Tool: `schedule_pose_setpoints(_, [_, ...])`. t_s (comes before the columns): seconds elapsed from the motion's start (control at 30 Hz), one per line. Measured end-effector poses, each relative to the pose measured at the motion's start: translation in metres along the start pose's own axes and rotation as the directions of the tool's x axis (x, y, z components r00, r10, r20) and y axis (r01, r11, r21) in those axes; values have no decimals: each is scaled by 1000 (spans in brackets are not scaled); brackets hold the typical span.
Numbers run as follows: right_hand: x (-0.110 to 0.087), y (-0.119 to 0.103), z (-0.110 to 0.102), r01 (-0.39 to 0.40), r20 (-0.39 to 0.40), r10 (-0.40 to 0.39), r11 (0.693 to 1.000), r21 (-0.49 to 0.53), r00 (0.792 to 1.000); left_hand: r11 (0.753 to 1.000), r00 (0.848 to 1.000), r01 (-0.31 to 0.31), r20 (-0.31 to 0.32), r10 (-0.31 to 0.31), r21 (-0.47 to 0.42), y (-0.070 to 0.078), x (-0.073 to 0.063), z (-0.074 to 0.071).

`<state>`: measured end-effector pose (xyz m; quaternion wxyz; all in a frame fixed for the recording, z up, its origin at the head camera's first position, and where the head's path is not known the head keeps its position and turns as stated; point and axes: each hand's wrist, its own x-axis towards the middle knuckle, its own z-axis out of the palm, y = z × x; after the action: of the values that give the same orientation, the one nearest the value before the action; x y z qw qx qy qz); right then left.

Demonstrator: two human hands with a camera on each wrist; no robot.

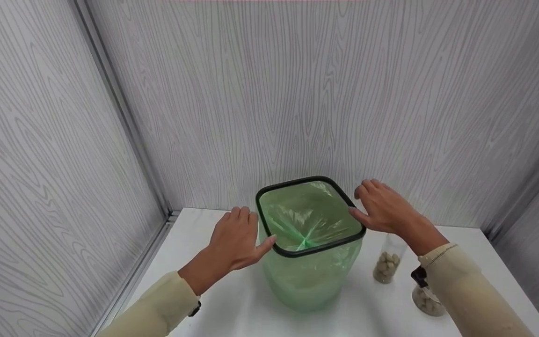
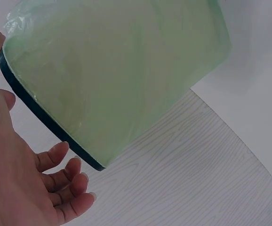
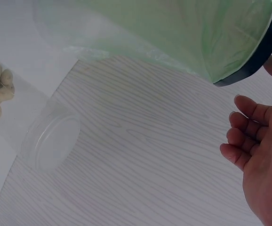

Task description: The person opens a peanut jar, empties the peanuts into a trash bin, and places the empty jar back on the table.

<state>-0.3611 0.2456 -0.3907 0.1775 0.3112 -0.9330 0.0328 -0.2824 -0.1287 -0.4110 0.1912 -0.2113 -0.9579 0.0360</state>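
Observation:
A translucent trash can [image 1: 307, 285] stands upright on the white table, with a green plastic bag [image 1: 304, 222] lining it. Around its mouth runs a black rim ring [image 1: 318, 248]. My left hand [image 1: 234, 238] is at the can's left side, thumb at the rim and fingers loosely bent outside it. In the left wrist view those fingers [image 2: 63, 181] curve beside the ring without gripping it. On the opposite side my right hand [image 1: 384, 206] has its thumb at the rim. Its other fingers [image 3: 249, 127] hang loosely curled, apart from the can.
Right of the can stands a clear jar [image 1: 386, 267] partly filled with pale nut-like pieces. A second jar [image 1: 428, 302] of similar pieces is partly hidden by my right sleeve [image 1: 466, 285]. Wood-grain panels [image 1: 269, 93] enclose the white table [image 1: 213, 299] at the back and sides.

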Motion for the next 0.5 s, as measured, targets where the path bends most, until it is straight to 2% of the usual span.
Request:
schedule_pose_setpoints(0.2, [7, -1, 3, 7, 5, -7, 1000, -14, 1000, 1000, 999, 26, 22, -25, -9, 4, 4, 2])
schedule_pose_setpoints(0.5, [18, 1, 6, 11, -3, -11, 1000, -28, 1000, 992, 992, 82, 101, -73, -92, 9, 10, 2])
